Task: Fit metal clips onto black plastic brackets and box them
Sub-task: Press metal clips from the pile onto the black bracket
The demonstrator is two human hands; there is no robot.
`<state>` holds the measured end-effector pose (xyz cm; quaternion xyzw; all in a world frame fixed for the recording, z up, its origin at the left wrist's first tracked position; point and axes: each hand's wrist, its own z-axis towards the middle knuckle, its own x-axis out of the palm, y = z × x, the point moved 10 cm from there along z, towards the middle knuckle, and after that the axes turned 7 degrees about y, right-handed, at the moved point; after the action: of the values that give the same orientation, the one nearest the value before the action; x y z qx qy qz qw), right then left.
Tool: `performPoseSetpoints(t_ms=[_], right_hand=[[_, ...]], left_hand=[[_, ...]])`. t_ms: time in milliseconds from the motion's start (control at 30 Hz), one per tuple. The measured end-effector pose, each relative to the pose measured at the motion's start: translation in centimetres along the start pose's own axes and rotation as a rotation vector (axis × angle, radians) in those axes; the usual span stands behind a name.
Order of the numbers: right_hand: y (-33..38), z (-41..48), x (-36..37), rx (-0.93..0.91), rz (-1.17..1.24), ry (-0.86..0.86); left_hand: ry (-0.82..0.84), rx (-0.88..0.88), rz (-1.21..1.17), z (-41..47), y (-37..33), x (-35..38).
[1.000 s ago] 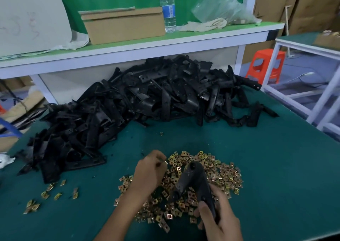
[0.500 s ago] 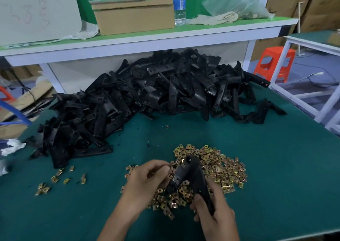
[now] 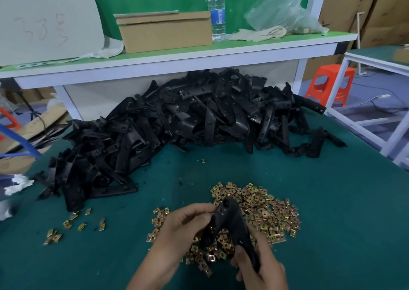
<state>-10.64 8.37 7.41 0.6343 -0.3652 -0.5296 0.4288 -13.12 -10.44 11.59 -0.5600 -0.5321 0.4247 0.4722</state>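
Our left hand (image 3: 188, 226) has come up off the shiny gold clips (image 3: 270, 219) and now pinches the smooth black bracket (image 3: 232, 221) by its tip. Our right hand (image 3: 261, 269) grips its lower leg with curled fingers. Its long legs run back to us, and the tip points away. What our fingertips press there is hidden.

One wide-angle view from the person's head looks forward and down over the dark green surface (image 3: 332, 201), close above the left hand (image 3: 188, 225) and right hand (image 3: 259, 265) at its lower edge, with the white-edged green shelf (image 3: 177, 61) farthest away.
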Motion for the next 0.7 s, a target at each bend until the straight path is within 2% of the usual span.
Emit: performPoseSetpoints(t_ms=[200, 333, 700], right_hand=[[-0.1, 0.1, 0.1, 0.038, 0.03, 0.01], [0.3, 0.0, -0.1, -0.005, 0.028, 0.011], [1.2, -0.1, -0.3, -0.115, -0.011, 0.015]], left_hand=[[-0.064, -0.004, -0.109, 0.1, 0.7, -0.8], [-0.016, -0.019, -0.072, 0.0, 0.7, -0.2], [-0.059, 0.044, 0.02, -0.4, -0.8, -0.7]])
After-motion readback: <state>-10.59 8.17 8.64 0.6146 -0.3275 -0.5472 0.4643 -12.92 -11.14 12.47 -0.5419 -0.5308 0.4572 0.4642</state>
